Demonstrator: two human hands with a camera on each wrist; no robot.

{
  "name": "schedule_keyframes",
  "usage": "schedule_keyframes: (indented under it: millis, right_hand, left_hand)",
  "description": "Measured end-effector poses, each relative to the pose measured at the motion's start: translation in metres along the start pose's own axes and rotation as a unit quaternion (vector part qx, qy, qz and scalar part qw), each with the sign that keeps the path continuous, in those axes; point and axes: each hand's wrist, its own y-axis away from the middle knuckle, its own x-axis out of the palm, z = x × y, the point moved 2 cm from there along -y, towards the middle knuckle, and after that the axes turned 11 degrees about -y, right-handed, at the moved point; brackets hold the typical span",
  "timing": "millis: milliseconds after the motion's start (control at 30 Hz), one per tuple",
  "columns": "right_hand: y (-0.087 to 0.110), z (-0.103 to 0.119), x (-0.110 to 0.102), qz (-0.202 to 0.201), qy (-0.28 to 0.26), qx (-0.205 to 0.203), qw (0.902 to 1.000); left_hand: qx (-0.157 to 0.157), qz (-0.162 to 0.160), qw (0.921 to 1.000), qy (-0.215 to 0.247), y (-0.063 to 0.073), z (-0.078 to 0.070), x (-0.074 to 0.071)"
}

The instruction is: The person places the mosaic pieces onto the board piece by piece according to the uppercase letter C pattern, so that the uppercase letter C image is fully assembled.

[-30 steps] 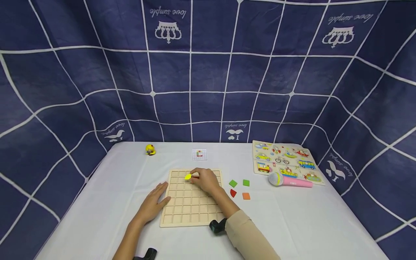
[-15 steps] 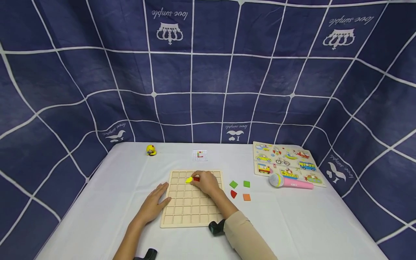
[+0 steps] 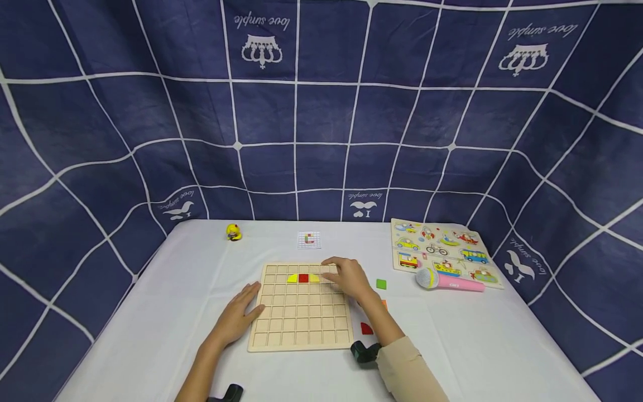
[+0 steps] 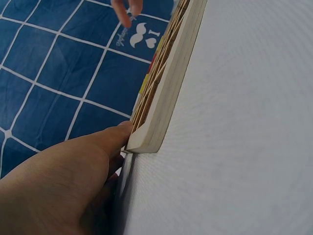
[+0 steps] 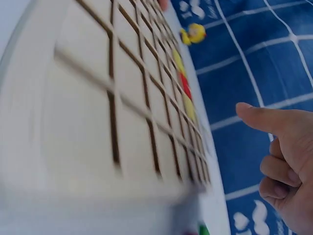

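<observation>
A wooden grid board (image 3: 301,310) lies on the white table. In one of its upper rows sit a yellow piece (image 3: 292,278), a red square tile (image 3: 303,278) and a second yellow piece (image 3: 314,278), side by side. My left hand (image 3: 235,316) rests at the board's left edge with fingers extended; in the left wrist view its thumb (image 4: 115,137) touches the edge near a corner. My right hand (image 3: 353,280) hovers over the board's upper right side, thumb and index finger apart, holding nothing. The right wrist view shows its thumb (image 5: 266,119) stretched out and the other fingers bent.
Right of the board lie a green tile (image 3: 381,284), a partly covered orange tile (image 3: 385,304) and a red quarter-round piece (image 3: 366,329). Behind it stand a pattern card (image 3: 308,240) and a yellow duck (image 3: 233,232). A pink microphone (image 3: 458,283) touches a vehicle puzzle board (image 3: 436,248).
My right hand has let go of the pieces in the row and moved right, uncovering them. The red quarter-round piece has shifted toward me. My left hand stays put.
</observation>
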Motion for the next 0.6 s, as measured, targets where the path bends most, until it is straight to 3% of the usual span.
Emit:
schedule_keyframes:
  millis: [167, 267, 600]
  right_hand:
    - [0.016, -0.017, -0.032, -0.022, 0.012, 0.022, 0.9994]
    - [0.025, -0.027, -0.044, -0.027, 0.016, 0.055, 0.9980]
    - [0.045, -0.057, -0.046, -0.023, 0.046, 0.110, 0.9926]
  left_hand:
    - [0.001, 0.003, 1.0000, 0.000, 0.000, 0.001, 0.000]
    - [0.006, -0.002, 1.0000, -0.005, 0.000, 0.001, -0.001]
    - [0.007, -0.008, 0.9999, -0.005, 0.001, 0.001, 0.000]
